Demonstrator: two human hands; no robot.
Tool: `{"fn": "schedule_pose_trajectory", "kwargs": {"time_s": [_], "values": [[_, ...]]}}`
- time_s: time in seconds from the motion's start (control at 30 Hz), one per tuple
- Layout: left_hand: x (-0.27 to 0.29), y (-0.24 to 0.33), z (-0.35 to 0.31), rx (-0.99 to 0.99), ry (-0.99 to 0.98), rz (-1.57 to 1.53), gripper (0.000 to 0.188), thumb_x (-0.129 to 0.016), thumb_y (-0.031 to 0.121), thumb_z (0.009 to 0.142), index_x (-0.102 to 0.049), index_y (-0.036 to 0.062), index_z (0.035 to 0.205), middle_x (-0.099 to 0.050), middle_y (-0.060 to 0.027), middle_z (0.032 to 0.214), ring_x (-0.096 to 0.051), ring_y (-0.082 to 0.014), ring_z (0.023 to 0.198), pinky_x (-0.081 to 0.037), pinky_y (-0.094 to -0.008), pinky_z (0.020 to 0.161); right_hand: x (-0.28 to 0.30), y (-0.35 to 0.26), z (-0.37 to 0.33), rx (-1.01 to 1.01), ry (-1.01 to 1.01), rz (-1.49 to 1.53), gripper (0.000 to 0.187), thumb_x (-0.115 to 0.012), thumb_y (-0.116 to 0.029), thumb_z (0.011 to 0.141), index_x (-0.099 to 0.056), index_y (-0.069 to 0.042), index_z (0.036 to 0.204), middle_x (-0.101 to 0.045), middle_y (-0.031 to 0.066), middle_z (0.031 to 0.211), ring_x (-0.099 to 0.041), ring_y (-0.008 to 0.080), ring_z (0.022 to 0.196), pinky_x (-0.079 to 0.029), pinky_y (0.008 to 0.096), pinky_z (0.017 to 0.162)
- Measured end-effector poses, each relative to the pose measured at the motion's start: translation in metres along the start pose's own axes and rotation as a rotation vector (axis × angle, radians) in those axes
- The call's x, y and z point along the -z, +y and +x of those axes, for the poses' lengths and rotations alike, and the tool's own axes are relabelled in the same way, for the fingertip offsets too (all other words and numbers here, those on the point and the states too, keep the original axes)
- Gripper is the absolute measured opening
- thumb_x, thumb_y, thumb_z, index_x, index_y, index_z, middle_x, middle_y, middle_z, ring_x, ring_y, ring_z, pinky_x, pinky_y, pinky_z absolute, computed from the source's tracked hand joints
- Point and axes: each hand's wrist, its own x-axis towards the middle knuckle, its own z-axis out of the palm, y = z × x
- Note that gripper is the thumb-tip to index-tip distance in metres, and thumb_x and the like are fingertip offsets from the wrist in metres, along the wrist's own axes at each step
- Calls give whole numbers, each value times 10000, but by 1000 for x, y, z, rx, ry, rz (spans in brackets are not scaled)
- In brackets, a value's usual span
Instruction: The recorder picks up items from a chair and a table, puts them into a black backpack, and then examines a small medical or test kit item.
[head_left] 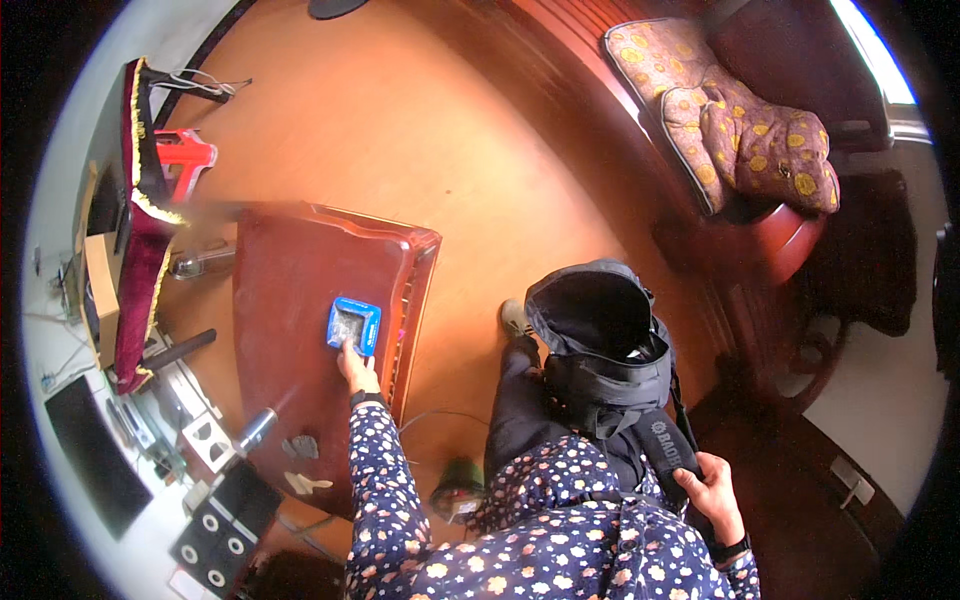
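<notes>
Blue tray [354, 325]: small, shallow, rigid-looking plastic, lying on the dark red low table [290, 300] just beyond the left hand [357, 368], whose fingertips touch its near edge; grasp not closed that I can tell. Contents: greyish matter, too small to identify. Likely light and stiff; best taken by the rim, kept level. Black backpack [600, 345]: soft, mouth open, interior dark, just ahead of the right hand [712, 492], which clasps its strap

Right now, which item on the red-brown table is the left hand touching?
The blue square tray, near the table's right edge. The left hand rests at its near rim. The metal cylinder and two small flat pieces lie nearer the person, untouched.
</notes>
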Motion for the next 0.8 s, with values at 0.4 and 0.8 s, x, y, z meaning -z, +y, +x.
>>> {"fn": "schedule_pose_trajectory", "kwargs": {"time_s": [0.4, 0.8], "values": [[-29, 3, -54, -685, 353, 655, 327, -605, 103, 790, -583, -104, 1043, -619, -214, 1032, -591, -309, 948, -460, -374, 850, 1, 13, -7, -69, -12, 116, 481, -724, -252, 776, -351, 2, 610, -325, 66, 579, -318, 129, 565, -299, 327, 484], [-253, -117, -210, -1132, -888, 1199, 666, -746, 299, 709, -478, 56, 1268, -472, -171, 1309, -424, -331, 1223, -372, -414, 1005, 2, 58, -11, 45, -83, 96, 387, -736, -227, 746, -454, 2, 614, -432, 131, 589, -447, 275, 529, -370, 368, 506]]}}
